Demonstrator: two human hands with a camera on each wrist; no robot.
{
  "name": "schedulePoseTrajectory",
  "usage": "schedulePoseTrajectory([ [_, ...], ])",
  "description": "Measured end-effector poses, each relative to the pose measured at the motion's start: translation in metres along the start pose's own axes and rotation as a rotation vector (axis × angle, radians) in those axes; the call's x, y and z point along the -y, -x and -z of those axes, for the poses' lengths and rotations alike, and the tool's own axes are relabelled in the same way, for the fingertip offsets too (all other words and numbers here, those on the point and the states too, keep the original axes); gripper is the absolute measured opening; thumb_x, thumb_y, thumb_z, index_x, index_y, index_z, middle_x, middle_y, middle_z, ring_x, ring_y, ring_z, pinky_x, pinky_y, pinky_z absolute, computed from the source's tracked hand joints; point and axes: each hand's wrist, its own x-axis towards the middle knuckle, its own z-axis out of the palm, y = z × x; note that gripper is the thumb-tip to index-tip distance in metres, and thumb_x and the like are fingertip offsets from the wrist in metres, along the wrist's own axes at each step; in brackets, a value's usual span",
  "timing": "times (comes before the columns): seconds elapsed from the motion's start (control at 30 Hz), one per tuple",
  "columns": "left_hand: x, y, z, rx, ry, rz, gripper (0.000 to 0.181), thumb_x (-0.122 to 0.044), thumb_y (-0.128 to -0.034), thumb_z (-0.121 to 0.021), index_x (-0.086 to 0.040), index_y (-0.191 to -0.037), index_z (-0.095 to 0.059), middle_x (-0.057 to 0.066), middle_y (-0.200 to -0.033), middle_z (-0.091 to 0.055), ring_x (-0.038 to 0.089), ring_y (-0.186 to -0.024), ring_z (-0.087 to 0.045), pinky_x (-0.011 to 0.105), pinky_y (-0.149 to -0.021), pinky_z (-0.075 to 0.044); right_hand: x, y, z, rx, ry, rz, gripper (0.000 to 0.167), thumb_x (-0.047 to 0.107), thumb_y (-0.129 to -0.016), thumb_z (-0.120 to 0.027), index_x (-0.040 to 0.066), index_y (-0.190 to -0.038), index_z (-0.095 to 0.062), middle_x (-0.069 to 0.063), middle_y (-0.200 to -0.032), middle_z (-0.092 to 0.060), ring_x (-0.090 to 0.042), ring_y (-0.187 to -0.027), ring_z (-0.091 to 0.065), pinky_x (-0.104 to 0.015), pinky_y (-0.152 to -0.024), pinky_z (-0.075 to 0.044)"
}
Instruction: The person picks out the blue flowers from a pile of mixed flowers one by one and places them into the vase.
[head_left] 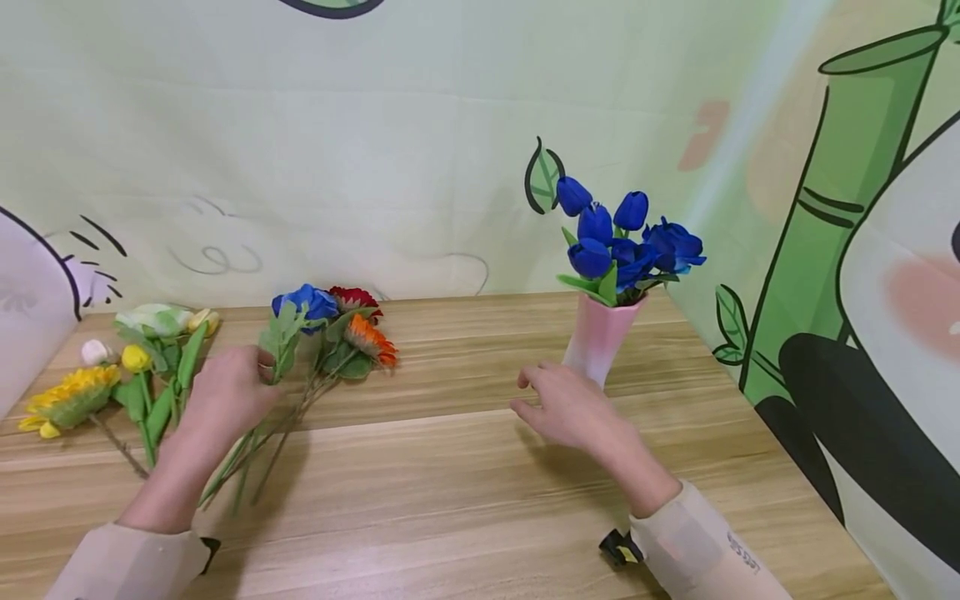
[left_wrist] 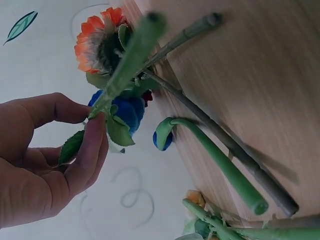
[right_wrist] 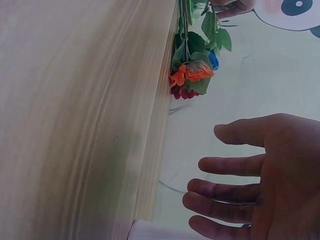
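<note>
My left hand (head_left: 231, 392) pinches a green leafy stem (left_wrist: 125, 65) between thumb and fingertip. A blue flower (head_left: 309, 303) shows just beyond those leaves and appears to belong to that stem. Beside it are an orange flower (head_left: 371, 340) and a dark red flower (head_left: 356, 300), their stems stretching toward the front. My right hand (head_left: 566, 404) hovers before the pink-and-white vase (head_left: 611, 333), fingers apart and holding nothing, as its palm (right_wrist: 290, 180) shows in the right wrist view. Blue tulips (head_left: 595, 225) and blue roses (head_left: 673, 245) stand in the vase.
Left of my left hand lie a sunflower (head_left: 75, 396), yellow tulips (head_left: 136, 358), a white bud (head_left: 95, 352) and a pale green-white flower (head_left: 153, 319). The wooden table (head_left: 420, 483) meets a printed backdrop (head_left: 420, 167) behind, which continues along the right side.
</note>
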Motion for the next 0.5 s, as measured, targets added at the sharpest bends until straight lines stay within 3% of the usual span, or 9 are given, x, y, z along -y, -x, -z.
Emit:
schedulePoseTrajectory([
  [0.5, -0.0055, 0.0017, 0.0011, -0.024, 0.055, -0.016, 0.031, -0.011, -0.0835, -0.075, 0.009, -0.104, -0.065, 0.024, -0.098, -0.07, 0.046, -0.09, -0.064, 0.057, -0.077, -0.051, 0.0025, 0.0001, 0.0018, -0.009, 0.007, 0.011, 0.031, 0.031, -0.098, -0.07, 0.003, -0.112, -0.069, -0.013, -0.107, -0.07, -0.027, -0.094, -0.067, -0.043, -0.082, -0.055],
])
